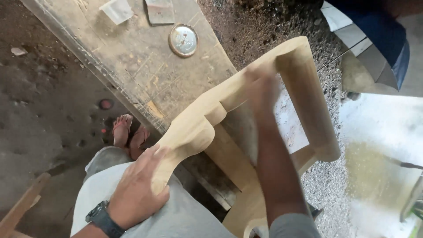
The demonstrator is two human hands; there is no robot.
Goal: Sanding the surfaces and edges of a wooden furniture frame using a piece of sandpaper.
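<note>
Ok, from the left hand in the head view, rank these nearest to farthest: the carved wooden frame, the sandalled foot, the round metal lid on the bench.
1. Carved wooden frame: the left hand grips its lower curved end, on the lap.
2. Sandalled foot: on the ground just above the hand in the picture.
3. Round metal lid: far up on the workbench, near the top edge.

I am in a rough woodworking shop. A scarred, dusty workbench (132, 57) stands on a dirt floor (39, 110), with sandpaper sheets (159, 10) and a round tin lid (183, 40) lying on the bench, and gravel (326, 189) beyond its right edge.
</note>
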